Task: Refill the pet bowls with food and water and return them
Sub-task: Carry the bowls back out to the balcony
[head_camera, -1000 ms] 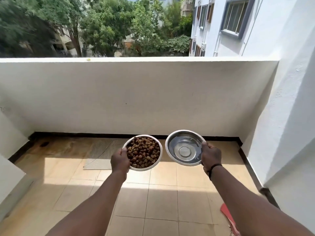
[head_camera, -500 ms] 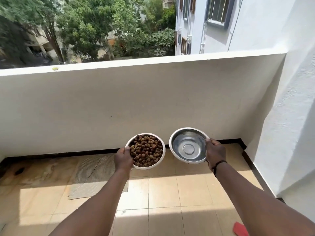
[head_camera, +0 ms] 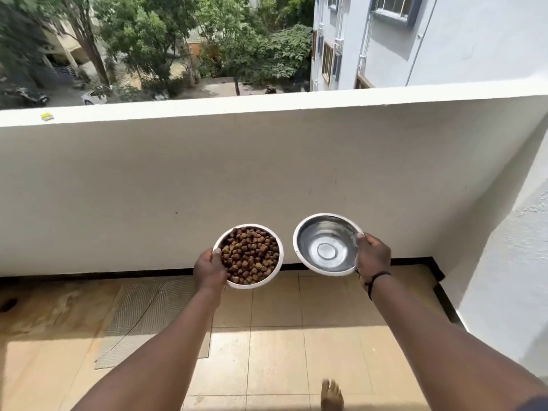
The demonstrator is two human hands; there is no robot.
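I'm gripping the kibble bowl (head_camera: 248, 256) in my left hand (head_camera: 210, 269), the water bowl (head_camera: 326, 244), at three o'clock of it, in my right hand (head_camera: 372, 256); both filled, only setting down remaining.

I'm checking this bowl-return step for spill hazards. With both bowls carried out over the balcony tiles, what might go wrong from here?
1. The water bowl is pinched only at its rim by the right hand and looks tilted, so any water in it may slosh out.
2. The kibble bowl is heaped, held at one edge by the left hand; kibble could scatter.
3. A bare foot steps on smooth tiles; spilled water might make them slippery.
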